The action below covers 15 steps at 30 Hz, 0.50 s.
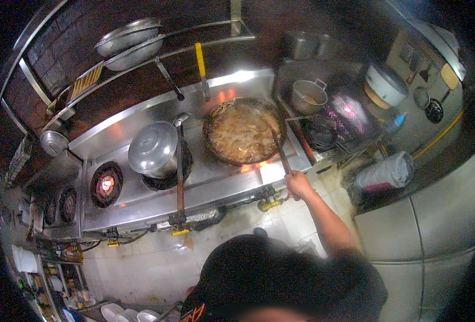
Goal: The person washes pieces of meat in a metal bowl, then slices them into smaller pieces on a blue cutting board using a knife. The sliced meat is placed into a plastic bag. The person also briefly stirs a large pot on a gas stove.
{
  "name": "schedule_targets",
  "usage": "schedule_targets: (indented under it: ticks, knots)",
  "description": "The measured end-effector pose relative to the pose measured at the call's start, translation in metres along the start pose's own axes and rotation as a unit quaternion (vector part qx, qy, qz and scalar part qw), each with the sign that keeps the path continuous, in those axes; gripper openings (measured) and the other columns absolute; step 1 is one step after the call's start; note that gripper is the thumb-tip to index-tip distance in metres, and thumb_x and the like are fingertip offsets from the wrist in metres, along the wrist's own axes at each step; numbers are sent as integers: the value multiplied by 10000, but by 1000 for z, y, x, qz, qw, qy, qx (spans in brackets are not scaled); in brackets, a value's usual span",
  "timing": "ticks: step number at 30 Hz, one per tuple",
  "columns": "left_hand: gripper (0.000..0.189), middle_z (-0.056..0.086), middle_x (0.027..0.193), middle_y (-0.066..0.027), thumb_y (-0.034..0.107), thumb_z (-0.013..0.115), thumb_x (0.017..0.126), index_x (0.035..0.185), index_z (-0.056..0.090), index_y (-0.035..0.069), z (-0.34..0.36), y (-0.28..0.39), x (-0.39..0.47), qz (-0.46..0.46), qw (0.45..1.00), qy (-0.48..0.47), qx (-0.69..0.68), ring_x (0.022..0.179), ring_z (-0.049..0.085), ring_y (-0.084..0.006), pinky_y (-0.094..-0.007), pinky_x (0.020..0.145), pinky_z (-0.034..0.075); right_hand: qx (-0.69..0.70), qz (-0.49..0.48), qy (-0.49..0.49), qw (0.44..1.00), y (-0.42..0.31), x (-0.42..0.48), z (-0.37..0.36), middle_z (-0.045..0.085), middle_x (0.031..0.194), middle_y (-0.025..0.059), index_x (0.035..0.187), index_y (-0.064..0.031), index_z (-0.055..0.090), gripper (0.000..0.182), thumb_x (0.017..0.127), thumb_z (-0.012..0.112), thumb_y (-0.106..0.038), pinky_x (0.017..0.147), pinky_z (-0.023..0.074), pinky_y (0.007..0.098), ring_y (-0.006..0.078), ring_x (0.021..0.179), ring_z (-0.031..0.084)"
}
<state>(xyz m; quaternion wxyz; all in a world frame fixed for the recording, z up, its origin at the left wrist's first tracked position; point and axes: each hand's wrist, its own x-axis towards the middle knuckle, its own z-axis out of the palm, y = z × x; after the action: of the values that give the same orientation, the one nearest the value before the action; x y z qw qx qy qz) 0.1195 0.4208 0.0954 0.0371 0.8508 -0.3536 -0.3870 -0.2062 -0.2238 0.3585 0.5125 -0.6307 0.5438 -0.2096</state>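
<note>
My right hand (299, 185) is closed around the wooden handle of a long-handled cooking utensil (281, 152). The utensil slants into a large dark wok (212, 155), and its head is partly sunk in bubbling brown liquid (237, 133) with what looks like frying food. Flame glows under the wok's front edge. My left hand is out of view. Left of the wok, a lidded aluminium pot (153, 147) stands on a burner. Beside that pot, a second long-handled ladle (180, 173) lies across the steel range, its handle end at the front edge.
A lit burner (107, 183) glows at the range's left. A yellow-handled utensil (200, 64) and metal bowls (135, 50) are at the rear rail. Rightward are a saucepan (309, 96), a glowing grill (348, 110) and a bagged bundle (384, 173). Stacked plates (127, 314) sit lower left.
</note>
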Motion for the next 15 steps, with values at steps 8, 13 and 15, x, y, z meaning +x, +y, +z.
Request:
schedule_targets:
  ticks: [8,13,15]
  knots:
    - [395,717,1089,-195,358,603,906,1102,714,34,-6,1,10,-11,999,-17,-47,1037,663,-388,-480,952,506,67,40,-26,997,-12,-12,-17,517,632,54,896,-13,539,165,925,580,-170,390,462,355,172,440,501]
    - [394,722,1066,-198,354,590,922,1099,712,24,-8,-4,18,-50,987,-21,-152,1026,665,-393,-480,957,499,8,30,-46,998,-12,-21,-32,628,692,141,896,18,630,234,926,562,-203,496,537,412,245,539,655]
    - [394,723,1057,-199,353,585,929,1098,712,20,-7,-2,20,-55,983,-19,-174,1022,665,-395,-480,959,497,-6,56,-45,997,-17,-30,-39,617,676,127,934,20,625,237,939,562,-209,483,536,409,237,527,646]
